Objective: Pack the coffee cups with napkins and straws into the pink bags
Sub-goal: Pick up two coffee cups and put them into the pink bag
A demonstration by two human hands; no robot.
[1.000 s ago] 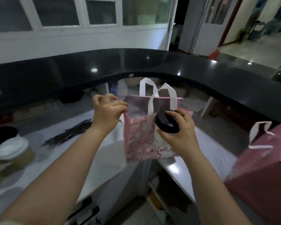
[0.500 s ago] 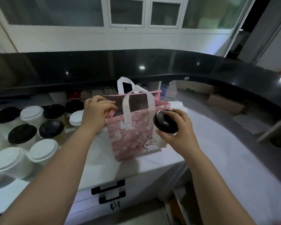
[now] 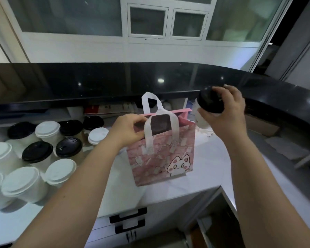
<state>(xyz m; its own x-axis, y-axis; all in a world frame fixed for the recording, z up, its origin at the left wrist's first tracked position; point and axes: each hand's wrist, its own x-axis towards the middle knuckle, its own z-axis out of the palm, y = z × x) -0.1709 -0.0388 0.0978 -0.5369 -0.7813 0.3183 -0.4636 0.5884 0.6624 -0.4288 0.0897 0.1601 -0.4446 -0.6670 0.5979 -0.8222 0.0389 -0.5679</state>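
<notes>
A pink bag [image 3: 161, 158] with a cat drawing and white handles stands upright on the white counter, its mouth open. My left hand [image 3: 127, 129] pinches the bag's near left rim and holds it open. My right hand [image 3: 225, 111] grips a white coffee cup [image 3: 201, 120] with a black lid by its top, tilted, in the air just above and to the right of the bag's mouth. No napkins or straws show clearly.
Several lidded cups [image 3: 36, 151], some with black lids and some with white, crowd the counter's left side. A raised black bar top [image 3: 115, 83] curves behind the bag. Drawers with black handles [image 3: 128, 213] lie below the counter edge.
My right hand has lifted the cup from beside the bag's front up to the right of its mouth. My view has swung left, and my left hand has kept its hold on the rim.
</notes>
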